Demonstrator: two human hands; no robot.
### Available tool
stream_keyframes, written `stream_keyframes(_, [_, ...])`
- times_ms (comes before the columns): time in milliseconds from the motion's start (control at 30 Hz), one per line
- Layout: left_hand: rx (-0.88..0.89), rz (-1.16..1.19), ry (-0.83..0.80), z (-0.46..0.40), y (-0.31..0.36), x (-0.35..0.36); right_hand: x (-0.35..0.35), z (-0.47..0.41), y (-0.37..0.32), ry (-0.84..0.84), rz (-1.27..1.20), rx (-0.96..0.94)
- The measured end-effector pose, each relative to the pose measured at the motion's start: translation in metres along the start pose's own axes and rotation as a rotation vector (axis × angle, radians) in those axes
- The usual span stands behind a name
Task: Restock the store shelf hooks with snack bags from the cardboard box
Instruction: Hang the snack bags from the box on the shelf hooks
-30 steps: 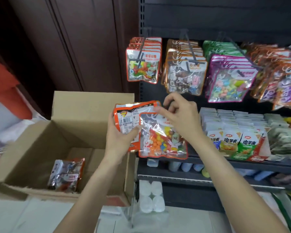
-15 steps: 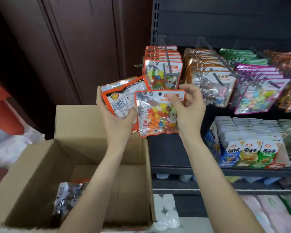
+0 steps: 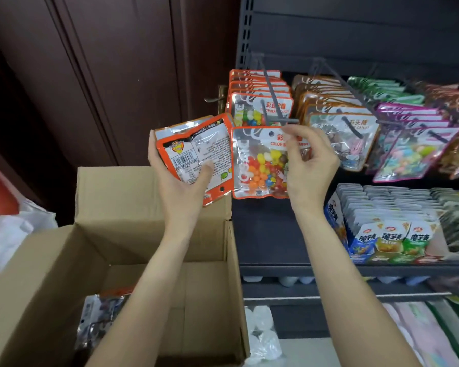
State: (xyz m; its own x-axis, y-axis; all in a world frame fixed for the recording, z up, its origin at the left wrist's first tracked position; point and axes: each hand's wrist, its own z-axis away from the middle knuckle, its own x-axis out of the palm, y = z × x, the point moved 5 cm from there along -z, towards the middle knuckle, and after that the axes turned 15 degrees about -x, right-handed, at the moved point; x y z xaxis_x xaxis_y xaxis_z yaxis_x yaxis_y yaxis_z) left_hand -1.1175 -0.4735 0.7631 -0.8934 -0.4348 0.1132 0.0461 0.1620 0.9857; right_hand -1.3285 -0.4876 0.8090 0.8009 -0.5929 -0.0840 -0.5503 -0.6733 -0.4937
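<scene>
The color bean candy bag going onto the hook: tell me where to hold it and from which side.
Pinch the color bean candy bag at its flat top right corner, coming from the right, as the right hand does. That leaves the hang hole free for the hook, and the beans' weight hangs below.

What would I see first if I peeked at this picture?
Two hands in the middle: the right hand pinches a colourful jelly bean bag just below a shelf hook, while the left hand grips spare orange bags. Below sits an open cardboard box.
</scene>
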Motion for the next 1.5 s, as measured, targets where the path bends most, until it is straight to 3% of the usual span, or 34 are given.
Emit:
stream_keyframes(667, [-0.028,-0.138,-0.035,0.014,0.005,-0.037,0.045,-0.037,0.030,-0.242,0.280,-0.329])
stream_keyframes(833, [-0.176,-0.080,-0.104,0.022,-0.002,-0.035,0.043,-0.019,0.021,-0.339,0.446,-0.324])
stream_keyframes(933, [-0.287,-0.047,-0.129,0.029,-0.013,-0.030,0.014,0.024,0.004,-0.264,-0.005,-0.080])
stream_keyframes(1000, [-0.311,-0.069,-0.132,0.034,-0.020,-0.026,0.007,0.054,-0.009,-0.389,-0.332,0.260])
stream_keyframes(1067, [-0.320,-0.083,-0.150,0.040,-0.025,-0.019,0.010,0.078,-0.017,-0.553,-0.501,0.510])
stream_keyframes(1133, [-0.324,-0.084,-0.189,0.047,-0.027,-0.010,0.012,0.092,-0.016,-0.612,-0.545,0.576])
stream_keyframes(1300, [-0.333,-0.091,-0.350,0.065,-0.029,0.009,-0.001,0.095,-0.002,-0.531,-0.369,0.517])
stream_keyframes(1500, [-0.231,-0.189,-0.493,0.079,-0.021,0.010,-0.015,0.102,0.017,-0.288,-0.346,0.682])
